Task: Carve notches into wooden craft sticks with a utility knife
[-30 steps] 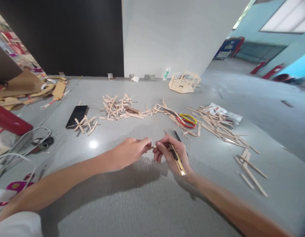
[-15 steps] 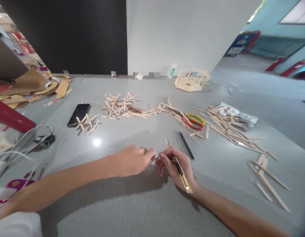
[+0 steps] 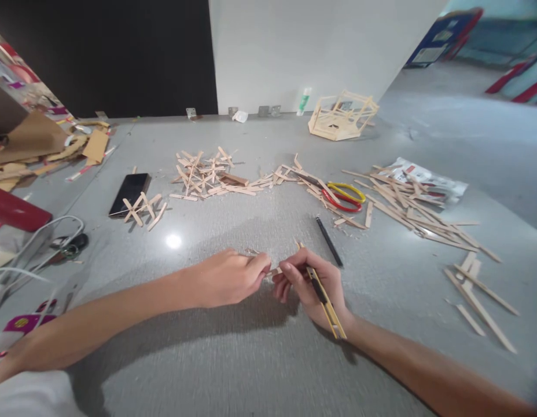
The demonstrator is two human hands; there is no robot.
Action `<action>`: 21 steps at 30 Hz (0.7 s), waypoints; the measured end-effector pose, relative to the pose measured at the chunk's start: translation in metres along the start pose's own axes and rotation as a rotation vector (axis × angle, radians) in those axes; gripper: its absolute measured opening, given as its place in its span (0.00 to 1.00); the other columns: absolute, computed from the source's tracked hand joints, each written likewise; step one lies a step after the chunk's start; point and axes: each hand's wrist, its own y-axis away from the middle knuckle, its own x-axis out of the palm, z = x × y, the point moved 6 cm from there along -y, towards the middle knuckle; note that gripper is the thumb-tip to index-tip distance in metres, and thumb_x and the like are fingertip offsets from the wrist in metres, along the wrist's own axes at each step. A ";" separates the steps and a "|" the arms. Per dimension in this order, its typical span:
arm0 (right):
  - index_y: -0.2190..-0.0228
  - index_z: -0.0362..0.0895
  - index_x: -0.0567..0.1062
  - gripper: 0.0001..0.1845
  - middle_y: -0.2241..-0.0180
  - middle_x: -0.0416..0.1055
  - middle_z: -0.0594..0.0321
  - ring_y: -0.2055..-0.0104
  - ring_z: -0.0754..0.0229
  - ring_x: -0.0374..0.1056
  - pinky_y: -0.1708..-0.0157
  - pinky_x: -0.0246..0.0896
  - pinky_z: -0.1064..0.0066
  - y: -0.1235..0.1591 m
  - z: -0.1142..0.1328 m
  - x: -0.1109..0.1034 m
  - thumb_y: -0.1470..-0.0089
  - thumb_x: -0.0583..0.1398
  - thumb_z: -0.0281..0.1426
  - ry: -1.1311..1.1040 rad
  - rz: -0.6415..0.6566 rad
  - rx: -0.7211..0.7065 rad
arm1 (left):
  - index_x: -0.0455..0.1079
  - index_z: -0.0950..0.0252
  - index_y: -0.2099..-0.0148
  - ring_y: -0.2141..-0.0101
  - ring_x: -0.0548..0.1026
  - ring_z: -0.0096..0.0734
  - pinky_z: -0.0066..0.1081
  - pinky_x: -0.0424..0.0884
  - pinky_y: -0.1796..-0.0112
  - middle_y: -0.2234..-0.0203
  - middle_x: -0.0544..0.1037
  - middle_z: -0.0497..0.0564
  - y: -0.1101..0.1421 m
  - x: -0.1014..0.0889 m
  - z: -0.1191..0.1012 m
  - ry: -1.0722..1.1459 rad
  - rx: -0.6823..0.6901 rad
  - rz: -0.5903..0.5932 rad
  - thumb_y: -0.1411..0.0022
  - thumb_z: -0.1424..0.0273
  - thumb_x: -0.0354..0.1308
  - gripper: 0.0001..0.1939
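Note:
My left hand (image 3: 236, 277) is closed, its thumb and fingers pinching one end of a small wooden stick (image 3: 275, 271) just above the grey table. The stick's other end meets the fingertips of my right hand (image 3: 318, 282). That hand is also closed round a yellow utility knife (image 3: 324, 300), whose tail slants back over the wrist and whose tip shows beyond the knuckles. Most of the stick is hidden by my fingers. A black pen-like rod (image 3: 328, 241) lies just past my right hand.
Across the table (image 3: 199, 359) lie piles of wooden sticks (image 3: 203, 174), scissors (image 3: 344, 197) with red and yellow handles, and a phone (image 3: 130, 192). At the back stands a wooden stick frame (image 3: 338, 119). Cables and a red cylinder (image 3: 19, 208) are at the left.
The view has tilted slightly downward, so the table things sit higher in the picture. Both hands keep their grip; a little more of the stick shows between them.

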 end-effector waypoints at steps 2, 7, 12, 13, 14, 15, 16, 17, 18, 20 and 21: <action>0.69 0.45 0.68 0.07 0.77 0.75 0.66 0.81 0.64 0.72 0.83 0.69 0.75 0.000 0.001 -0.001 0.40 0.59 0.34 0.001 -0.003 -0.005 | 0.60 0.67 0.58 0.81 0.68 0.27 0.28 0.56 0.78 0.78 0.72 0.47 0.000 -0.001 0.001 0.053 -0.010 -0.010 0.31 0.74 0.41 0.07; 0.71 0.44 0.68 0.09 0.77 0.75 0.64 0.81 0.63 0.72 0.84 0.68 0.74 -0.005 0.010 -0.005 0.40 0.59 0.34 0.037 -0.059 -0.035 | 0.59 0.65 0.59 0.83 0.61 0.22 0.26 0.55 0.77 0.80 0.68 0.43 0.001 -0.009 0.009 0.314 -0.077 -0.041 0.32 0.73 0.42 0.06; 0.70 0.45 0.68 0.07 0.76 0.75 0.64 0.79 0.62 0.73 0.82 0.70 0.71 -0.008 0.019 -0.008 0.40 0.59 0.33 0.080 -0.108 -0.111 | 0.58 0.63 0.59 0.80 0.65 0.22 0.25 0.56 0.75 0.75 0.72 0.44 0.003 -0.016 0.020 0.496 -0.205 -0.003 0.29 0.70 0.40 0.07; 0.69 0.45 0.69 0.07 0.75 0.75 0.63 0.78 0.62 0.73 0.82 0.70 0.71 -0.008 0.018 -0.009 0.40 0.59 0.33 0.083 -0.112 -0.124 | 0.58 0.63 0.59 0.79 0.65 0.23 0.26 0.56 0.74 0.75 0.72 0.45 0.003 -0.017 0.022 0.504 -0.227 -0.020 0.29 0.71 0.39 0.08; 0.69 0.45 0.69 0.06 0.75 0.75 0.63 0.78 0.62 0.73 0.82 0.70 0.71 -0.008 0.017 -0.010 0.40 0.59 0.32 0.087 -0.114 -0.135 | 0.57 0.63 0.60 0.79 0.64 0.24 0.26 0.56 0.74 0.76 0.71 0.44 0.003 -0.019 0.023 0.508 -0.247 -0.040 0.30 0.71 0.38 0.08; 0.69 0.45 0.69 0.05 0.74 0.76 0.63 0.78 0.62 0.73 0.82 0.70 0.71 -0.007 0.016 -0.010 0.40 0.58 0.32 0.093 -0.116 -0.144 | 0.57 0.63 0.61 0.79 0.64 0.24 0.27 0.56 0.74 0.77 0.70 0.44 0.003 -0.020 0.025 0.511 -0.262 -0.057 0.30 0.72 0.38 0.08; 0.68 0.45 0.69 0.05 0.74 0.76 0.63 0.78 0.62 0.73 0.82 0.69 0.71 -0.007 0.015 -0.011 0.40 0.58 0.31 0.102 -0.115 -0.153 | 0.57 0.63 0.63 0.79 0.63 0.24 0.27 0.56 0.74 0.78 0.69 0.44 0.003 -0.020 0.026 0.512 -0.274 -0.066 0.30 0.72 0.38 0.09; 0.68 0.45 0.70 0.04 0.74 0.76 0.63 0.77 0.62 0.73 0.82 0.69 0.71 -0.006 0.013 -0.012 0.40 0.58 0.30 0.112 -0.112 -0.163 | 0.56 0.63 0.66 0.79 0.62 0.24 0.28 0.56 0.74 0.80 0.67 0.43 0.003 -0.020 0.026 0.512 -0.281 -0.071 0.30 0.72 0.38 0.11; 0.68 0.45 0.70 0.03 0.74 0.76 0.64 0.77 0.62 0.73 0.81 0.69 0.71 -0.006 0.012 -0.013 0.40 0.58 0.29 0.125 -0.107 -0.176 | 0.56 0.63 0.68 0.80 0.62 0.24 0.28 0.55 0.74 0.81 0.66 0.43 0.002 -0.020 0.027 0.513 -0.288 -0.070 0.29 0.71 0.38 0.13; 0.67 0.46 0.70 0.03 0.75 0.76 0.65 0.77 0.63 0.73 0.81 0.69 0.71 -0.005 0.012 -0.013 0.40 0.58 0.27 0.159 -0.092 -0.208 | 0.57 0.64 0.72 0.80 0.61 0.23 0.28 0.55 0.74 0.82 0.65 0.43 0.001 -0.019 0.029 0.530 -0.315 -0.064 0.29 0.69 0.41 0.16; 0.67 0.46 0.70 0.03 0.74 0.76 0.65 0.77 0.63 0.73 0.80 0.70 0.71 -0.004 0.012 -0.013 0.40 0.58 0.26 0.176 -0.081 -0.227 | 0.59 0.64 0.72 0.80 0.62 0.23 0.27 0.56 0.74 0.82 0.66 0.43 0.001 -0.019 0.030 0.555 -0.331 -0.066 0.30 0.69 0.43 0.16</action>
